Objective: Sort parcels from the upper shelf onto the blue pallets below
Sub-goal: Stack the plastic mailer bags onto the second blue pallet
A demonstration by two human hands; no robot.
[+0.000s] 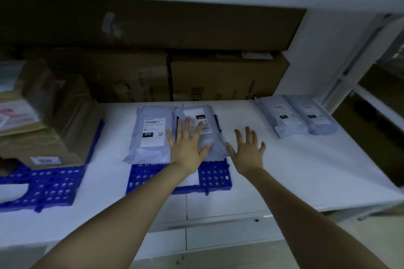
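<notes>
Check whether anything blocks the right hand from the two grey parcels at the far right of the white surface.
Nothing visible does. Only bare white surface lies between the right hand and the two grey parcels. The left hand rests flat on another parcel on the middle blue pallet, off that path.

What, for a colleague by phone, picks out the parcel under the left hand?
On the white shelf, one blue pallet carries two grey mailer bags. It is the right bag, under the left hand; its black tag sits at the far end, unlike its neighbour's.
</notes>
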